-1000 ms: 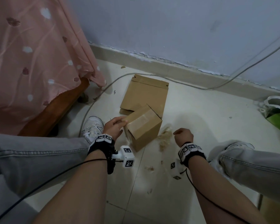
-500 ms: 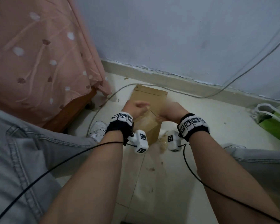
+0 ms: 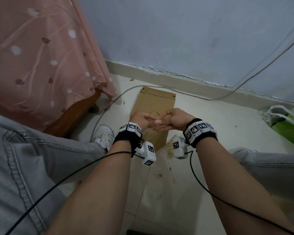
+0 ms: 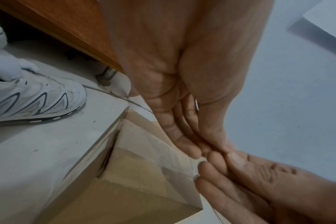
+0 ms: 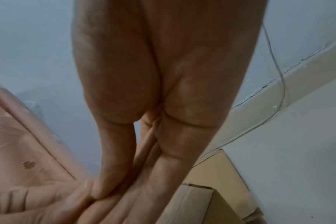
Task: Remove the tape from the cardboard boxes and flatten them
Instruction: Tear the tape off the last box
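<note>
Nearest the camera, both forearms reach forward over the pale tiled floor (image 3: 173,192), each wrist strapped with a marker band. The left hand (image 3: 141,120) and the right hand (image 3: 174,120) meet above the small cardboard box (image 4: 136,178), fingertips touching each other. The fingers of both look fairly straight and relaxed; they seem to be picking at something tiny between them, perhaps a scrap of tape, but I cannot tell whether anything is actually pinched there. Neither hand holds the box.

That box stands on the floor just below the hands, still assembled, with clear glossy tape (image 4: 150,136) running over its top face and down an edge. I judge it light and fairly stiff, with walls that would buckle under hard pressing. The tape looks slick and thin, likely to tear into strips; a lifted corner or the seam edge seems the best place to take hold, with the other hand steadying a side wall. What is inside the box cannot be seen.

Crumpled tape scraps (image 3: 171,148) lie on the tiles just right of the box. Beyond it, 1 flattened cardboard box (image 3: 155,102) lies flat near the skirting board. A white shoe (image 3: 104,135) sits to the left, a pink bedcover (image 3: 41,56) hangs further left, and a green bag (image 3: 288,128) stands far right, its contents hidden. A cable (image 3: 244,85) trails along the wall.
</note>
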Demonstrator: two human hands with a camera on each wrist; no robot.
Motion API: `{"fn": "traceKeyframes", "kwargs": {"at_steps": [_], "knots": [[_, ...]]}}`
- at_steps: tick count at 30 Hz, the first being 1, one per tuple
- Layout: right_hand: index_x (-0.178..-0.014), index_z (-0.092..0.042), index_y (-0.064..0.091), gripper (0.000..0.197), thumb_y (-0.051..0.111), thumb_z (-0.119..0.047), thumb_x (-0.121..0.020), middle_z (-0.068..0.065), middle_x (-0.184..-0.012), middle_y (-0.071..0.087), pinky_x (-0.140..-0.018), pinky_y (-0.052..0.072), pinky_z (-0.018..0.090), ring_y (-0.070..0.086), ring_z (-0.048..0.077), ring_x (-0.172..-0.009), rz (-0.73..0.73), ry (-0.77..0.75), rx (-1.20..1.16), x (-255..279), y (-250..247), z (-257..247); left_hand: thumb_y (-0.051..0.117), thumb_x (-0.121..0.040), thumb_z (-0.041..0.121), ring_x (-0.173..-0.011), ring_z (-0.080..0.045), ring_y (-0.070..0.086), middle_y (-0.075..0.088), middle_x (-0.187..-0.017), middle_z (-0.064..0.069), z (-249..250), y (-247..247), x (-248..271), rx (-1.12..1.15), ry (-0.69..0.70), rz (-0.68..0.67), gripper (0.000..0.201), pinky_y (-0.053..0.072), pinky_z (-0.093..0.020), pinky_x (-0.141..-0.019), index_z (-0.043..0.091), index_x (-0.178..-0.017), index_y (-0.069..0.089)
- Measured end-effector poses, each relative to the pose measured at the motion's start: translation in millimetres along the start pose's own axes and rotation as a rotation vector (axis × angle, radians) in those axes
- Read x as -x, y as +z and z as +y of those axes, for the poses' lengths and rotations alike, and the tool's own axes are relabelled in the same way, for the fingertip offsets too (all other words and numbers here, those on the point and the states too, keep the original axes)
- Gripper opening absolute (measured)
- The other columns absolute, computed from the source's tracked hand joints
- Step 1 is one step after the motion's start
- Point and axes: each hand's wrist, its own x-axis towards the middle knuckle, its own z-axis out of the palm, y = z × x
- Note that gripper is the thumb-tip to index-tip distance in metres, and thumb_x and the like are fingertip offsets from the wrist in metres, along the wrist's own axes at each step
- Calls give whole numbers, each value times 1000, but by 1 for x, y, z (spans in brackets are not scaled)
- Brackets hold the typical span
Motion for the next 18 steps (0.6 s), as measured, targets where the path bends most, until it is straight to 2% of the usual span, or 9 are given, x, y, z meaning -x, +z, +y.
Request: {"fn": "traceKeyframes", "kwargs": {"at_steps": [3, 6, 8, 10, 11, 13, 15, 17, 18], "knots": [[-100, 4, 57, 12, 57, 11, -91, 36, -101, 66, -80, 61, 39, 71, 38, -93, -59, 18, -47, 0, -2, 4, 76, -84, 10, -70, -14, 71, 74, -83, -10, -5, -2, 0, 68, -34, -30, 6, 57, -18, -70, 12, -85, 71], [-101, 4, 58, 11, 53, 11, -93, 31, -95, 69, -74, 62, 34, 73, 34, -87, -42, 26, -90, -1, -2, 6, 70, -89, 7, -68, -20, 70, 71, -77, -12, -16, -4, -5, 75, -102, 53, 8, 60, -32, -80, 1, -92, 67], [-101, 5, 58, 10, 52, 9, -95, 27, -91, 70, -71, 62, 34, 74, 32, -81, 40, 13, -102, -5, -6, 5, 67, -90, -1, -61, -17, 68, 69, -76, -16, -25, -7, -9, 182, -122, 157, 13, 61, -31, -74, -11, -98, 66], [-102, 4, 57, 8, 51, 5, -97, 25, -86, 70, -71, 62, 37, 73, 31, -76, 164, -2, -30, -7, -12, 5, 61, -91, -7, -63, -19, 69, 69, -77, -18, -29, -10, -9, 229, -98, 193, 10, 61, -25, -67, -14, -96, 68], [-104, 3, 56, 9, 50, 2, -98, 24, -85, 69, -74, 62, 40, 72, 31, -74, 233, -3, 34, -8, -16, 6, 59, -92, -8, -68, -23, 68, 69, -78, -19, -31, -12, -9, 228, -77, 198, 11, 61, -25, -68, -11, -91, 70], [-107, 3, 57, 13, 48, -3, -99, 21, -86, 68, -81, 59, 45, 68, 30, -70, 344, 15, 153, -9, -23, 12, 58, -93, -9, -76, -30, 66, 69, -79, -19, -37, -18, -11, 238, -56, 229, 23, 60, -32, -78, 1, -79, 73], [-107, 3, 59, 17, 46, -6, -100, 17, -85, 69, -84, 59, 47, 67, 29, -70, 382, 49, 187, -9, -27, 19, 65, -89, -4, -77, -28, 69, 73, -78, -15, -50, -26, -14, 222, -92, 296, 30, 58, -38, -87, 16, -70, 78], [-108, 4, 61, 21, 44, -6, -100, 16, -84, 70, -82, 59, 46, 68, 30, -72, 382, 87, 171, -9, -27, 26, 75, -82, 4, -77, -23, 74, 76, -76, -7, -62, -35, -12, 168, -133, 389, 30, 58, -33, -87, 28, -64, 79], [-107, 4, 61, 22, 43, -6, -100, 16, -84, 70, -81, 59, 46, 68, 31, -72, 385, 101, 165, -9, -26, 29, 78, -79, 6, -75, -21, 74, 76, -73, -4, -66, -37, -8, 140, -150, 434, 27, 58, -29, -83, 29, -65, 79]]}}
